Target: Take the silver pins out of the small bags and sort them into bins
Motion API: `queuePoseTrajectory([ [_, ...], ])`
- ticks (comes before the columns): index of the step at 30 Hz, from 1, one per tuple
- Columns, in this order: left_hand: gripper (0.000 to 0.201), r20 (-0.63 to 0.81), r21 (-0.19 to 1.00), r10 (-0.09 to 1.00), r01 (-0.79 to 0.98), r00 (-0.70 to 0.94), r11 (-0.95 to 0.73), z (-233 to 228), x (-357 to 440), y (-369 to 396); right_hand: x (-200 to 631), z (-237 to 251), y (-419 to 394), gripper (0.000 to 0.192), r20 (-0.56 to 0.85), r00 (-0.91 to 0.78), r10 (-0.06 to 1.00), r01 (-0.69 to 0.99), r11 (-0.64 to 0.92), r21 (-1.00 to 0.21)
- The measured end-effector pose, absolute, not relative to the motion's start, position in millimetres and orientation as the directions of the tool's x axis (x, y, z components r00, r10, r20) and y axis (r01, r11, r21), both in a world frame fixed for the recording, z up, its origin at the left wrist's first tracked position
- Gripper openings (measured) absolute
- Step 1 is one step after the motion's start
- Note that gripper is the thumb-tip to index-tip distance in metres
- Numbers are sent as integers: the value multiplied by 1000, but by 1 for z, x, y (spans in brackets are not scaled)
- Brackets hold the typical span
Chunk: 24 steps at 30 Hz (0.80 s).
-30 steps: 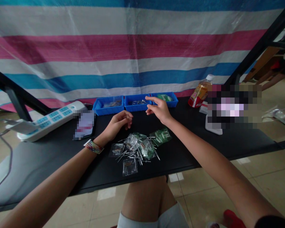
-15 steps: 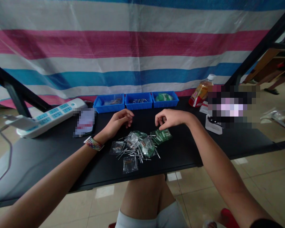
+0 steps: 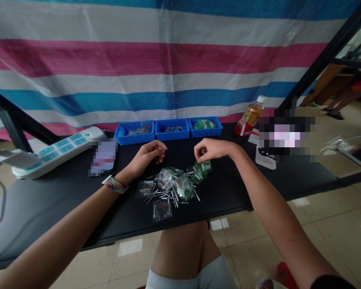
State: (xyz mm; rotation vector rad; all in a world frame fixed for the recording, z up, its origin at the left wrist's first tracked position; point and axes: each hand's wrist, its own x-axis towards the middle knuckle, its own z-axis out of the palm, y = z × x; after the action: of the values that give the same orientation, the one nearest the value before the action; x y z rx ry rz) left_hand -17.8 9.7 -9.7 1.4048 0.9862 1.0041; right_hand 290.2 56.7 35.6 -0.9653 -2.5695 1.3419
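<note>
My right hand [image 3: 212, 149] pinches the upper edge of a small green packet [image 3: 200, 171] at the right side of a pile. My left hand [image 3: 152, 154] rests beyond the pile's left side, fingers loosely curled and slightly apart, with nothing visible in them. Between and in front of the hands, the pile mixes clear plastic packets [image 3: 165, 178], green packets [image 3: 185, 190] and loose thin metal rods [image 3: 172, 195]. Two clear packets with copper-coloured pieces lie at its edge: one on the left [image 3: 145, 188], another nearest me [image 3: 162, 210].
Three blue bins stand along the back: copper-coloured pieces in the left bin [image 3: 135, 139], metal rods in the middle bin [image 3: 172, 135], green packets in the right bin [image 3: 206, 132]. A power strip [image 3: 63, 148] and phone [image 3: 104, 156] lie left; a drink bottle [image 3: 249, 116] stands right.
My right thumb and fingertips have closed on the green packet's edge, and the packet has shifted and tilted slightly. My left hand keeps its pose. The whole view has shifted a little.
</note>
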Motion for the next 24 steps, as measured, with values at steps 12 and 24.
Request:
queuePoseTrajectory([
  [12,49,142,977,898,87,416,-194,-9,-18,7,252,26,40,29,178,-518,836,4,211,-978],
  [24,45,154,953,947,212,282,-218,-2,-12,2,220,-7,31,48,89,-529,844,-121,29,-992],
])
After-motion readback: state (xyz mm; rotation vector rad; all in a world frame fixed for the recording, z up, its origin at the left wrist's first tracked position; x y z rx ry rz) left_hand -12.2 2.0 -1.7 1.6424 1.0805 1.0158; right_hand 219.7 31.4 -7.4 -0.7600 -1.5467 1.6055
